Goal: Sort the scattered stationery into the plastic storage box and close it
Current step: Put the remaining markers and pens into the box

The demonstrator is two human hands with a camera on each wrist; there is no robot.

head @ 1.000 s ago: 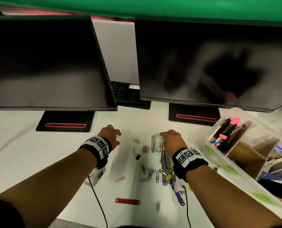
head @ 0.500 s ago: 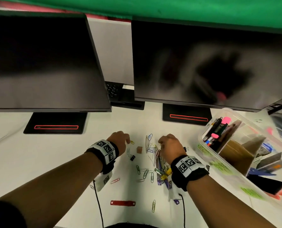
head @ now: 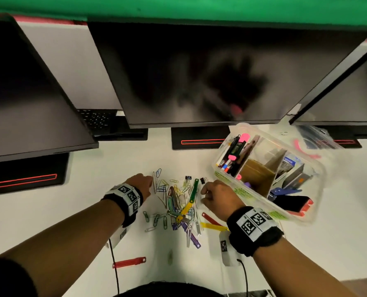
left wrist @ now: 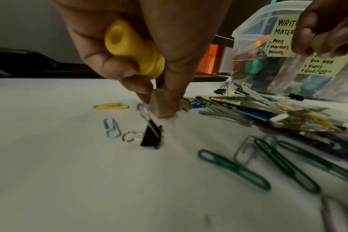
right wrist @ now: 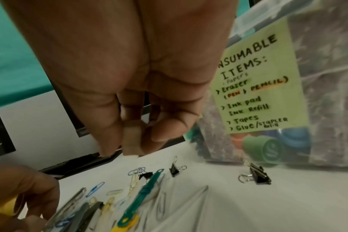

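Note:
My left hand is at the left edge of a pile of paper clips and file fasteners. Its fingertips pinch a small brown block that stands on the white desk, and a yellow cylinder is tucked in its palm. My right hand hovers just right of the pile and pinches a small beige block. The clear plastic storage box stands open beside the right hand, with pens, a cardboard divider and a stapler inside.
Black binder clips lie between the pile and the box. A red fastener strip lies near the desk's front edge. Monitors and their stands close off the back. The box lid lies at the back right.
My left hand moved right to the brown block that lay bare on the desk and now pinches it. My right hand came off the pile towards the box.

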